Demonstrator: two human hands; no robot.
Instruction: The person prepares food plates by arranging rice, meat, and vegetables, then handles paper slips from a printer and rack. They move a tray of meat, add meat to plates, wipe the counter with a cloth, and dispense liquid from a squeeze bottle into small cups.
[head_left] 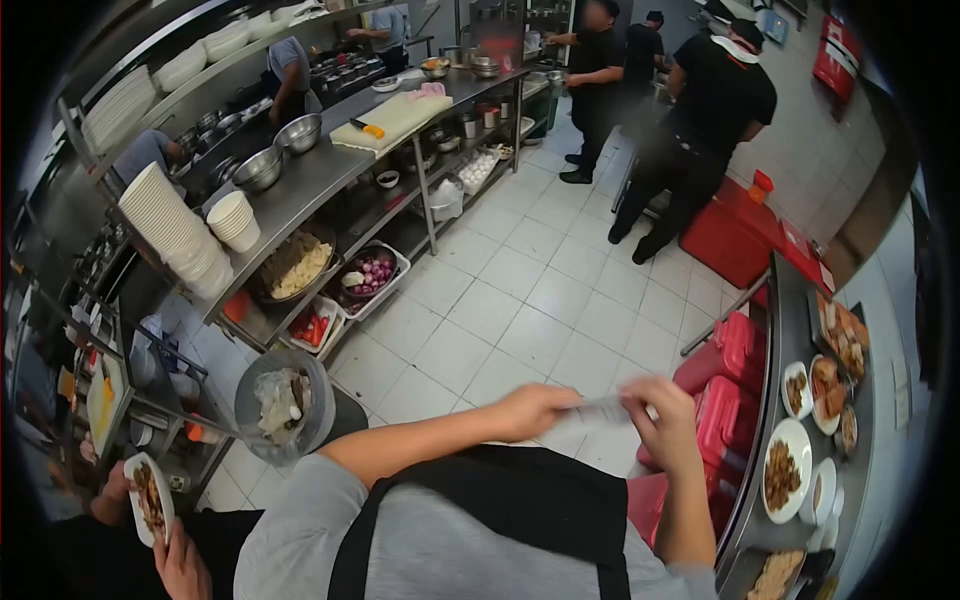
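Observation:
My left hand [540,410] is closed, fingers pinched on one end of a thin whitish strip [598,410]. My right hand [660,418] pinches the other end, so the strip stretches between both hands above the tiled floor. The strip looks see-through and is blurred; I cannot make out its kind. Both forearms reach forward from my grey sleeves, over a black apron [500,500].
On the left, a steel counter [345,175] bears bowls, stacked tubs and a cutting board [395,120] with a knife. A bin [285,405] stands below. Plates of food line the right counter [755,440]. A co-worker's hand [180,565] holds a dish; people stand ahead.

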